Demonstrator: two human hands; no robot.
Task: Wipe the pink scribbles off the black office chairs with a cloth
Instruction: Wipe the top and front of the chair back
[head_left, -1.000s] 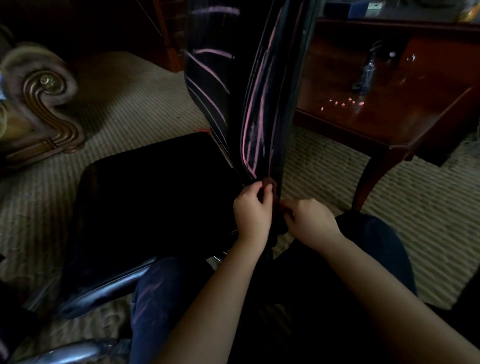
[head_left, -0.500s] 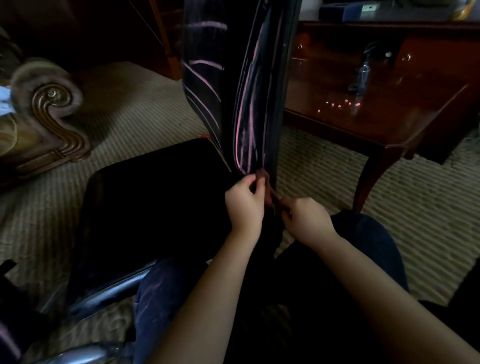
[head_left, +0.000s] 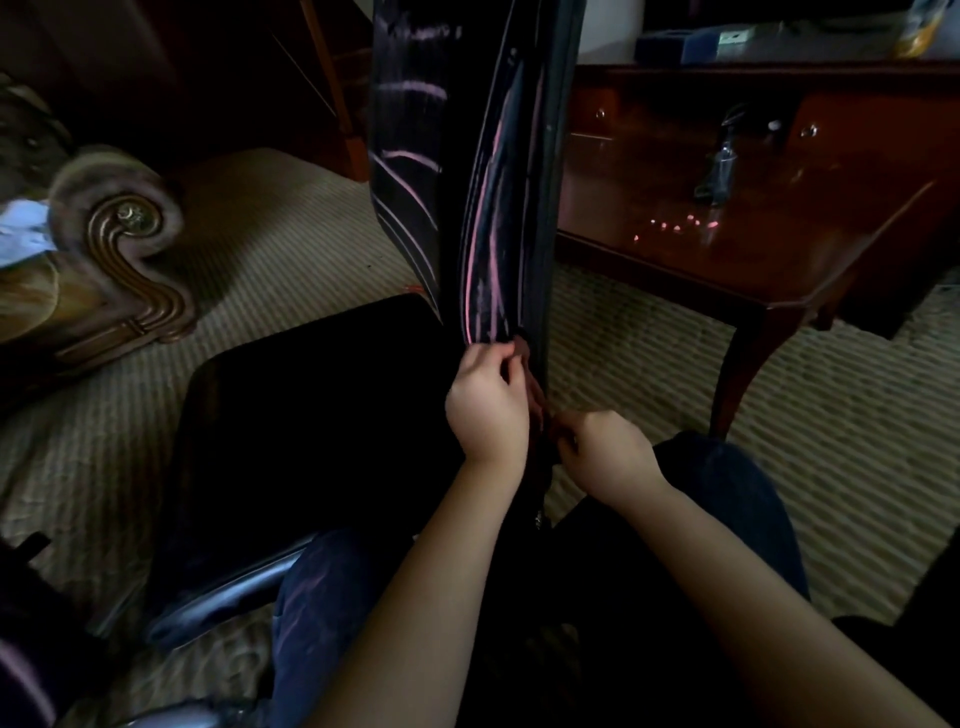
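Black chair (head_left: 545, 208) close in front: seat (head_left: 311, 441) low at left, back (head_left: 410, 218) upright and seen almost edge-on. Pink scribbles (head_left: 485, 244) running lengthwise down the back's side face and slanting across its front panel, dense right down to the lower end. Most of them not yet wiped, by the look of it.

Left grip (head_left: 488, 405) at that lower end, fingers curled, pinching what looks like a small reddish cloth (head_left: 522, 347) against the back's edge. Only a scrap of it showing, the rest lost in shadow. Right grip (head_left: 608, 457) just beside and below, touching the left, fingers curled in toward the same spot. Whether clamped on the cloth's tail or on the chair edge, cannot tell.

Cloth judged soft, light and limp. Apt to bunch up and slide off so narrow an edge, so best folded over it and squeezed from both faces. Back judged stiff and smooth, probably slick. Being an office chair, likely to swivel or tip away under a hard rub. Best braced low, near the joint with the seat, while rubbing along the streaks rather than across.

Wooden counter (head_left: 727, 234) at right, carved sofa arm (head_left: 119, 234) at left, striped carpet (head_left: 285, 234) beneath.
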